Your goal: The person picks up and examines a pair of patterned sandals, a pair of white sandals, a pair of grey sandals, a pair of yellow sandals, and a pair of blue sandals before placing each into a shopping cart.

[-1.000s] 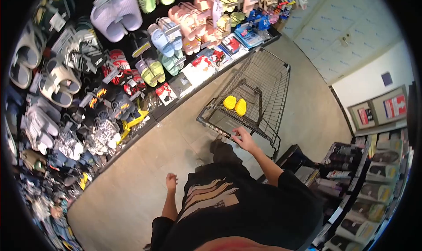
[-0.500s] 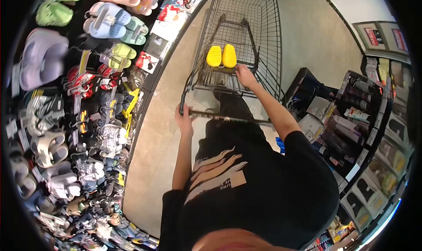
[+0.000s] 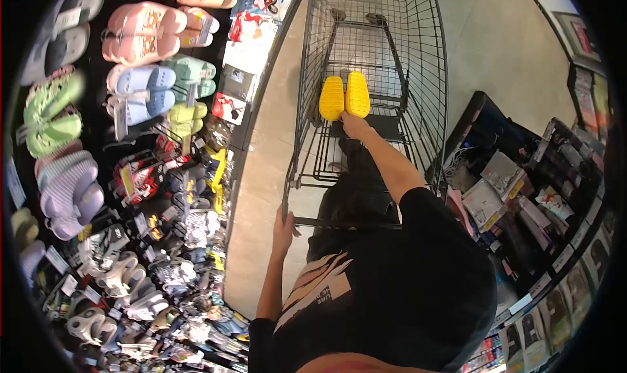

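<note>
Inside the wire shopping cart (image 3: pixel 428 53), toward the end nearer the person: one pair of yellow slippers (image 3: pixel 358 93), laid side by side with a narrow gap between them, ribbed faces up. One right hand (image 3: pixel 354 126), bare, reaching over the cart's near end, its fingers touching the near ends of the slippers; whether they pinch them or only rest there, cannot tell. One dark flat panel (image 3: pixel 385 128), just to the right of that hand. One left hand (image 3: pixel 282 231), bare, fingers curled at the left end of the dark cart handle (image 3: pixel 339 224); how tightly they close on it, cannot tell. One black T-shirt (image 3: pixel 418 275) on the person, short-sleeved, with a pale streaked print on the chest. Beneath the cart, a smooth beige floor (image 3: pixel 258 177). Along the left side, one crowded footwear display (image 3: pixel 124 268), holding pink slippers (image 3: pixel 142 33) in the upper part, light blue slippers (image 3: pixel 145 92) below them, bright green clogs (image 3: pixel 52 122) farther left, lilac slippers (image 3: pixel 75 197) lower down, yellow-green slippers (image 3: pixel 186 120) near the display's edge, and many smaller dark, red and white pairs, too small to itemise. Beside the yellow-green pair, one red and white packet (image 3: pixel 228 107). To the right of the cart, one shelf of mixed packets (image 3: pixel 499 177), contents unclear; farther down, a row of clear-fronted packages (image 3: pixel 578 288). Upper right, one framed panel (image 3: pixel 578 35), partly cut off.
</note>
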The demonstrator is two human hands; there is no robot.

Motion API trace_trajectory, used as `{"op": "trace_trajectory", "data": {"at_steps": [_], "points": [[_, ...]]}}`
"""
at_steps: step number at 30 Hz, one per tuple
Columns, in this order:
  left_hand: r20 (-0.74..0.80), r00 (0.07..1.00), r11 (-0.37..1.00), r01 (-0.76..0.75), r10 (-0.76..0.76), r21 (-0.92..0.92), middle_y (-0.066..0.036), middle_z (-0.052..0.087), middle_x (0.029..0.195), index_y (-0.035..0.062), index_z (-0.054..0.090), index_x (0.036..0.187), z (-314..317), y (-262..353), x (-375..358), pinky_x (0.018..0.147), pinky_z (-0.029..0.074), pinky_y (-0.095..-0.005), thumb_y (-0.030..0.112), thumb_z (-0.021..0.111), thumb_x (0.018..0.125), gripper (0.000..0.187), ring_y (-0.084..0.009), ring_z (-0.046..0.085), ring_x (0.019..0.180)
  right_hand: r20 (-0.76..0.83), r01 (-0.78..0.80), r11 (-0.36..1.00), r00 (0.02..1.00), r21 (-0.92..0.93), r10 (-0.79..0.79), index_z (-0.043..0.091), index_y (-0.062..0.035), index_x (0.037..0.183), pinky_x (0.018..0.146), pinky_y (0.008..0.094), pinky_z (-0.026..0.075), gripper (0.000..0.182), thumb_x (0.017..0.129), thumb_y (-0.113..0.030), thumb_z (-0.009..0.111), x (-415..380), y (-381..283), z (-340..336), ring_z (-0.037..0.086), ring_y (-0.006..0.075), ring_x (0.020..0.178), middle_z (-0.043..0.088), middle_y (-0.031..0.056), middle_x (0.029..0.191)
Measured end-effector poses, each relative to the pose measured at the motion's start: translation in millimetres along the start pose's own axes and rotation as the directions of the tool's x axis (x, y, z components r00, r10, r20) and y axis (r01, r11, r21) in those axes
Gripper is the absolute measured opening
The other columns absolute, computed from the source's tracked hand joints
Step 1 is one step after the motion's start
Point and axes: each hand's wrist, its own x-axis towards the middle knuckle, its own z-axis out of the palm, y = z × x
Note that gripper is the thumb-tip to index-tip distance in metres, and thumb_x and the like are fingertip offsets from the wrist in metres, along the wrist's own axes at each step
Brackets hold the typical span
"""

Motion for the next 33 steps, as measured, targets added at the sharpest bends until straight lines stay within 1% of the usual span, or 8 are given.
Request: {"op": "trace_trajectory", "data": {"at_steps": [1, 6, 9, 14, 15, 20, 22, 33], "points": [[0.015, 0.999, 0.999, 0.033, -0.033, 0.001, -0.002, 0.05, 0.071, 0.0017, 0.039, 0.146, 1, 7, 4, 0.045, 0.048, -0.0258, 0.018, 0.047, 0.107, 0.044, -0.0108, 0.052, 0.049, -0.137, 0.093, 0.996, 0.986, 0.012, -0.091, 0.051, -0.0029, 0.119, 0.09, 0.0482, 0.051, 0.028, 0.092, -0.009, 0.055, 4, 7, 2, 0.062, 0.0411, 0.11, 0.062, 0.0215, 0.12], [0.034, 0.999, 0.999, -0.015, 0.014, 0.036, -0.002, 0.051, 0.072, 0.0006, 0.039, 0.145, 8, 24, 19, 0.048, 0.049, -0.0252, 0.028, 0.047, 0.108, 0.047, -0.0105, 0.054, 0.052, -0.237, 0.126, 0.988, 0.966, 0.09, -0.101, 0.05, -0.004, 0.115, 0.088, 0.0477, 0.052, 0.023, 0.094, -0.011, 0.055, 20, 23, -14, 0.064, 0.0408, 0.106, 0.061, 0.0205, 0.118], [0.034, 0.999, 1.0, -0.027, 0.027, -0.01, -0.002, 0.052, 0.072, 0.0016, 0.039, 0.146, 10, 39, 26, 0.05, 0.05, -0.0251, 0.03, 0.048, 0.107, 0.049, -0.0103, 0.054, 0.053, -0.231, 0.131, 0.983, 0.96, -0.131, -0.159, 0.051, -0.0048, 0.124, 0.089, 0.0455, 0.055, 0.028, 0.097, -0.011, 0.051, 20, 16, -34, 0.065, 0.0374, 0.11, 0.062, 0.0201, 0.117], [0.046, 0.998, 0.998, 0.035, -0.033, -0.048, -0.001, 0.053, 0.075, 0.0052, 0.042, 0.144, 11, 54, 37, 0.052, 0.051, -0.0246, 0.034, 0.051, 0.106, 0.048, -0.0099, 0.055, 0.056, -0.15, 0.142, 0.958, 0.972, -0.247, -0.183, 0.047, -0.0033, 0.128, 0.084, 0.0457, 0.057, 0.035, 0.094, -0.011, 0.054, 39, 17, -48, 0.069, 0.0374, 0.101, 0.065, 0.0214, 0.112], [0.032, 0.999, 0.999, 0.036, -0.035, -0.038, 0.001, 0.051, 0.071, 0.0103, 0.049, 0.121, 16, 62, 36, 0.051, 0.051, -0.0248, 0.031, 0.048, 0.108, 0.025, -0.0088, 0.054, 0.054, -0.136, 0.155, 0.961, 0.972, -0.229, -0.189, 0.048, -0.0038, 0.127, 0.083, 0.0454, 0.057, 0.036, 0.093, -0.01, 0.055, 36, 17, -56, 0.069, 0.0372, 0.1, 0.065, 0.0218, 0.113], [0.11, 0.994, 1.0, -0.006, 0.007, -0.008, 0.0, 0.051, 0.072, 0.0104, 0.05, 0.113, 14, 72, 49, 0.049, 0.051, -0.0256, 0.033, 0.048, 0.108, 0.024, -0.0097, 0.054, 0.052, -0.148, 0.141, 0.947, 0.971, -0.287, -0.19, 0.051, -0.0049, 0.125, 0.083, 0.0447, 0.057, 0.036, 0.09, -0.01, 0.058, 20, 16, -108, 0.069, 0.037, 0.101, 0.066, 0.0204, 0.116], [0.127, 0.992, 1.0, 0.005, -0.005, 0.004, 0.0, 0.053, 0.069, 0.0082, 0.051, 0.117, 16, 86, 49, 0.044, 0.044, -0.0237, 0.036, 0.049, 0.107, 0.029, -0.0094, 0.053, 0.051, -0.456, 0.135, 0.964, 0.86, -0.228, -0.229, 0.055, -0.0057, 0.11, 0.08, 0.0476, 0.055, 0.022, 0.088, -0.009, 0.059, 5, 14, -128, 0.068, 0.0397, 0.094, 0.066, 0.0158, 0.105], [0.228, 0.967, 0.955, -0.166, 0.11, 0.246, -0.008, 0.056, 0.063, 0.0005, 0.051, 0.123, 8, 142, 103, 0.041, 0.046, -0.0309, 0.046, 0.048, 0.105, 0.049, -0.0161, 0.054, 0.043, -0.691, -0.027, 0.966, 0.704, -0.256, -0.164, 0.057, -0.0125, 0.112, 0.075, 0.0477, 0.054, 0.02, 0.092, -0.01, 0.058, -119, -39, -241, 0.069, 0.0356, 0.092, 0.07, 0.0105, 0.108]]}}
